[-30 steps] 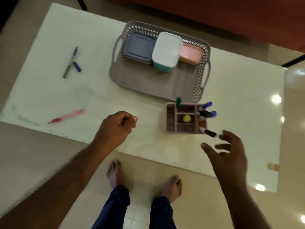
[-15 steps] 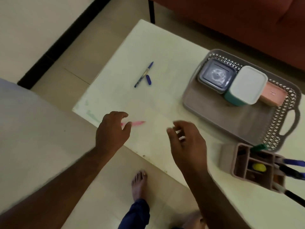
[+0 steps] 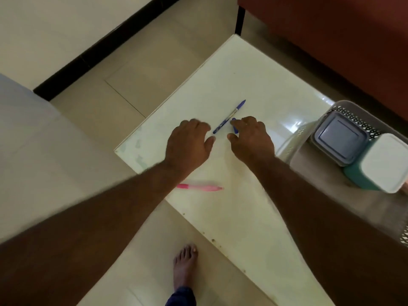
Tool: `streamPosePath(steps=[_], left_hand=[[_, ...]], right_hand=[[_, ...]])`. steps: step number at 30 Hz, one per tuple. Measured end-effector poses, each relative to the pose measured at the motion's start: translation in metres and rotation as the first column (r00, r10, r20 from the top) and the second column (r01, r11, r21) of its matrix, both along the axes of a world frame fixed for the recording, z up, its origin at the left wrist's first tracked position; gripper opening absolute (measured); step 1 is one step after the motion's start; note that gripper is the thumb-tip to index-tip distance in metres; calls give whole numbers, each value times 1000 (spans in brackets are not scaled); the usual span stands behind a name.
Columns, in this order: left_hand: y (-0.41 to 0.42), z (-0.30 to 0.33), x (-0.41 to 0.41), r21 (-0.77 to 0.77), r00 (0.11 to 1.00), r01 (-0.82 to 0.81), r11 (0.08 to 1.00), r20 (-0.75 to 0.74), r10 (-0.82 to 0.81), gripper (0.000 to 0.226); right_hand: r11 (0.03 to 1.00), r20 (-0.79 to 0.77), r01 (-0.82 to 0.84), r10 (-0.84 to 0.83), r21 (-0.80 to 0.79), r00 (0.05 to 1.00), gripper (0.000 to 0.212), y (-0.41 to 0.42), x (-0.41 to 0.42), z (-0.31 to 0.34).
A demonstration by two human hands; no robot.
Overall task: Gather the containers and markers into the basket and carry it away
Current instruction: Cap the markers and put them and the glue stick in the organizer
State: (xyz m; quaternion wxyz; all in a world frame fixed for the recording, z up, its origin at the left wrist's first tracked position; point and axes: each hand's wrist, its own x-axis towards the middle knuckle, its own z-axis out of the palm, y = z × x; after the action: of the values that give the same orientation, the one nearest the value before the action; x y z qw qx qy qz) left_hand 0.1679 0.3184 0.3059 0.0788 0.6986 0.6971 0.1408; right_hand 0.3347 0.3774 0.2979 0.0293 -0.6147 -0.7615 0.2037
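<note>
We see our left hand (image 3: 189,144) and right hand (image 3: 251,140) over the white tabletop (image 3: 242,80), on each side of a blue pen (image 3: 229,117). Our right fingers touch its blue cap (image 3: 235,128). A pink pen (image 3: 199,187) lies near the front edge. The grey basket (image 3: 293,138) holds a grey container (image 3: 341,138) and a white-lidded teal one (image 3: 384,162).

White table (image 3: 234,85) bears blue pen (image 3: 229,117), pink pen (image 3: 199,187), basket (image 3: 293,138).

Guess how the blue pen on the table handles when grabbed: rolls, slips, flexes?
The blue pen is thin and round, lying flat on the glossy table, so it will likely roll or skid if nudged. It looks rigid and light. Its loose cap lies beside it at the right hand, probably needing its own pinch; the left hand hovers close.
</note>
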Motion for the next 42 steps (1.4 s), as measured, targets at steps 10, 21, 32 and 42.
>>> streamPosePath(steps=[10,21,32,42], left_hand=[[79,-19,28,-141,986,8,990,-165,-32,30],[-12,36,53,-131,956,-59,990,279,94,11],[-115,115,158,-71,887,239,968,422,-188,11],[-137,136,221,-59,853,364,929,422,-307,8]], right_hand=[[996,66,84,-84,5,994,23,-40,6,9],[777,-750,460,-591,-430,297,21,-75,59,88],[678,-820,472,-528,-563,-221,13,-143,178,141],[631,-815,563,-561,-533,-142,24,-183,244,162]])
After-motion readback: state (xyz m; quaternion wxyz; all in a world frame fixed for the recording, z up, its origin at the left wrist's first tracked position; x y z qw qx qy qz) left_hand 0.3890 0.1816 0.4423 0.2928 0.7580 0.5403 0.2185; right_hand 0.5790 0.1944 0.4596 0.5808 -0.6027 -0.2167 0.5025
